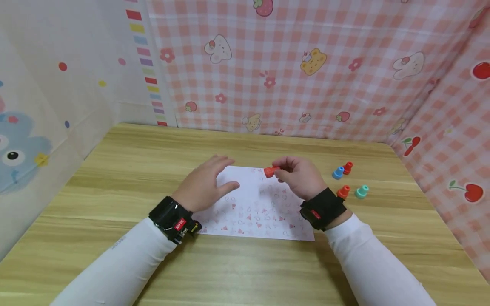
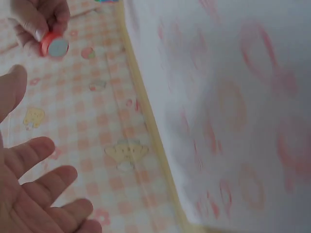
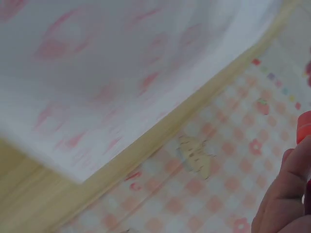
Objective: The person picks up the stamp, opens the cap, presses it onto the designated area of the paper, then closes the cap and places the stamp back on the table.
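My right hand (image 1: 300, 176) pinches a red toy stamp (image 1: 270, 171) between thumb and fingers, over the upper right part of a white sheet of paper (image 1: 245, 185). In the left wrist view the round pale face of the stamp (image 2: 58, 47) points outward. Small red and faint prints cover much of the sheet, mostly its lower and right parts. With fingers spread and thumb apart, my left hand (image 1: 204, 185) hovers by the paper's left side, holding nothing. Only part of the right hand (image 3: 286, 194) shows at the edge of the right wrist view, the red stamp at its fingertips.
Right of the sheet stand several more stamps: a blue one (image 1: 338, 172), a red one (image 1: 348, 168) behind it, another red one (image 1: 343, 192) near the right wrist, and a teal one (image 1: 362, 191). Patterned cloth (image 1: 287, 76) hangs behind the wooden table (image 1: 245, 272) and along its sides.
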`<state>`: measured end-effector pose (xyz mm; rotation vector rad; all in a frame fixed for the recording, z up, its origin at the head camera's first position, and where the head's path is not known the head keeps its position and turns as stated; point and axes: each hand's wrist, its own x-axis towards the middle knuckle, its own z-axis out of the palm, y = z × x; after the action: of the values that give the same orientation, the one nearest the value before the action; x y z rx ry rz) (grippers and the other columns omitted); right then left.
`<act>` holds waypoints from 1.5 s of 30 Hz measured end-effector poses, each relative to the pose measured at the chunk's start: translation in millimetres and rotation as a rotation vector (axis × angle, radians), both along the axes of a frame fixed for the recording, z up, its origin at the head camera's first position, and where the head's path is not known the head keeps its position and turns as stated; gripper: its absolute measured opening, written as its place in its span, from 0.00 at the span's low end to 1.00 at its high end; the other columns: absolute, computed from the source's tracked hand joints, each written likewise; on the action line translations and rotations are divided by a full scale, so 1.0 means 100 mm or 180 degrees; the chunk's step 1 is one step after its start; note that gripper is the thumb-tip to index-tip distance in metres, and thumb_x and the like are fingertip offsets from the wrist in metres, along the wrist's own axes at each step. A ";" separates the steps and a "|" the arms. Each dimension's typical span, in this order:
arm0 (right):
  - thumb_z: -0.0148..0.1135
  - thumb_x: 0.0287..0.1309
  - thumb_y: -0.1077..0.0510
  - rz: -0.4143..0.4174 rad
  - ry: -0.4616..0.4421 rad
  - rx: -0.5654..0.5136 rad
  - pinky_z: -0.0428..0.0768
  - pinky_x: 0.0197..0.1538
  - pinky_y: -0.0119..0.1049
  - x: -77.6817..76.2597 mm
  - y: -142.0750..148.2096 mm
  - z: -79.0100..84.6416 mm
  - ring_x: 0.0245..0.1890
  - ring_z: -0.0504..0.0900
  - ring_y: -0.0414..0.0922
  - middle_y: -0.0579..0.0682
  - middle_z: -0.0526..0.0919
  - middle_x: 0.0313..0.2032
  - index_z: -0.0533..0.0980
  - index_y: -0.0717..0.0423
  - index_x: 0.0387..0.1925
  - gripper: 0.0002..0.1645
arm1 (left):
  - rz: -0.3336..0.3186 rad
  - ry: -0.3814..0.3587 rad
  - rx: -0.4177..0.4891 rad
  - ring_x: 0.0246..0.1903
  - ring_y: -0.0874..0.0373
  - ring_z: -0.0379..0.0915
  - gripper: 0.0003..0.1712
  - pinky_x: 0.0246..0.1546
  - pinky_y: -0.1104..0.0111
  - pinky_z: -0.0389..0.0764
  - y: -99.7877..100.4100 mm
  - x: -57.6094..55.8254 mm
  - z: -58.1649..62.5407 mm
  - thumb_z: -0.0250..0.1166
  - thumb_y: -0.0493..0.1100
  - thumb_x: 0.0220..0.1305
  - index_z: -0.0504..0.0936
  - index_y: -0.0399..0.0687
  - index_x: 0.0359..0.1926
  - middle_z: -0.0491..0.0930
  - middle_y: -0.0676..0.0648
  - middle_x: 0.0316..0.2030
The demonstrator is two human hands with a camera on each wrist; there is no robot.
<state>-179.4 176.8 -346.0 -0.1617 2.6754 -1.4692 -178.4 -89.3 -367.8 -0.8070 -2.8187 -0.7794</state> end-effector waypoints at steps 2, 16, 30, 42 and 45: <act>0.60 0.61 0.58 -0.0033 -0.0005 0.0253 0.77 0.38 0.44 -0.04 0.11 0.01 0.35 0.78 0.51 0.56 0.82 0.39 0.78 0.53 0.45 0.10 | 0.0029 0.0045 -0.0241 0.66 0.47 0.44 0.43 0.63 0.47 0.54 -0.05 -0.02 0.00 0.52 0.73 0.59 0.65 0.52 0.66 0.59 0.42 0.67; 0.57 0.62 0.59 -0.0129 0.0232 0.1481 0.72 0.28 0.38 -0.26 0.69 0.09 0.29 0.74 0.48 0.54 0.81 0.38 0.78 0.55 0.46 0.12 | 0.0407 -0.0224 -0.1004 0.66 0.36 0.32 0.54 0.64 0.42 0.41 -0.29 -0.10 -0.05 0.42 0.81 0.54 0.55 0.51 0.71 0.47 0.34 0.69; 0.56 0.62 0.62 0.0153 -0.0223 0.2114 0.73 0.45 0.48 -0.52 0.87 0.12 0.37 0.73 0.51 0.58 0.81 0.40 0.77 0.62 0.47 0.13 | 0.0473 -0.0265 -0.0939 0.65 0.36 0.27 0.55 0.64 0.40 0.37 -0.36 -0.12 -0.09 0.43 0.81 0.53 0.55 0.51 0.71 0.46 0.32 0.69; 0.58 0.59 0.62 0.0341 -0.0210 0.2486 0.72 0.53 0.52 -0.57 0.88 0.07 0.42 0.75 0.51 0.59 0.81 0.44 0.78 0.64 0.48 0.16 | 0.0479 -0.0296 -0.0953 0.65 0.33 0.29 0.51 0.63 0.39 0.37 -0.35 -0.14 -0.10 0.50 0.76 0.56 0.55 0.50 0.71 0.46 0.32 0.69; 0.58 0.60 0.62 0.0324 -0.0255 0.2491 0.71 0.53 0.52 -0.58 0.88 0.06 0.42 0.74 0.51 0.59 0.81 0.44 0.77 0.63 0.49 0.16 | 0.0483 -0.0300 -0.0959 0.65 0.33 0.30 0.51 0.63 0.39 0.37 -0.35 -0.14 -0.09 0.51 0.76 0.56 0.55 0.50 0.71 0.46 0.32 0.69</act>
<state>-237.2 264.4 -339.5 -0.1674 2.8839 -0.3208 -192.2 -124.1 -376.9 -0.5932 -3.0831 -0.3857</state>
